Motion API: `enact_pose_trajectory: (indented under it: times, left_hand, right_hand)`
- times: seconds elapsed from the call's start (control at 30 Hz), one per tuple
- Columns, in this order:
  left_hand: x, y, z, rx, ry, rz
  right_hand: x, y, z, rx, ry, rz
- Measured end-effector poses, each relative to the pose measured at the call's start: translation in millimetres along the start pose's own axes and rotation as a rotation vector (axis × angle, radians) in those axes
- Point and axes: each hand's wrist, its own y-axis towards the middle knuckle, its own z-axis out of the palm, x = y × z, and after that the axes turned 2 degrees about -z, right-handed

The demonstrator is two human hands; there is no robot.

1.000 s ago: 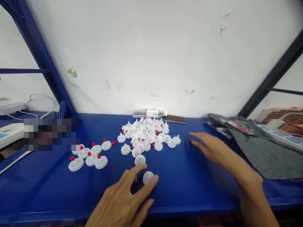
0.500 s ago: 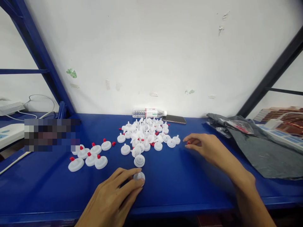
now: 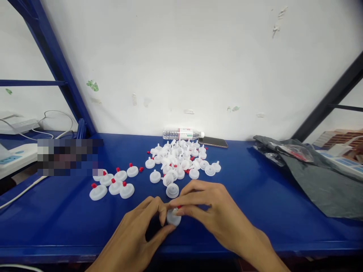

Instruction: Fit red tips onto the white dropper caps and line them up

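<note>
The white cap [image 3: 173,218] is pinched by the left hand [image 3: 141,234] near the shelf's [image 3: 255,211] front edge, so the red plug [image 3: 179,207] gripped in the right hand [image 3: 215,215] is best pressed in straight.

Pile of caps [image 3: 181,160] mid-desk [image 3: 255,196], capped group [image 3: 113,183] to its left, bottle [image 3: 183,134] behind, bag [image 3: 320,177] far right.
</note>
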Motion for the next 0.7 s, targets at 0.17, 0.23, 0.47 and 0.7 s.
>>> enact_pose_trajectory:
  times: [0.17, 0.23, 0.47, 0.7]
  left_hand:
    - [0.5, 1.3, -1.4, 0.013, -0.016, -0.044]
    - [-1.0, 1.7, -2.8, 0.019, -0.025, -0.047]
    - [-14.0, -1.1, -9.9, -0.12, -0.047, 0.075]
    - [-8.3, 0.3, -4.8, -0.279, 0.083, 0.242]
  right_hand:
    - [-4.0, 3.2, 10.2, 0.062, 0.0, 0.043]
    - [-3.8, 4.3, 11.2, 0.073, -0.002, 0.055]
    - [0.7, 3.7, 19.5, 0.012, 0.058, 0.11]
    - [0.2, 4.5, 32.2, 0.023, 0.051, 0.153]
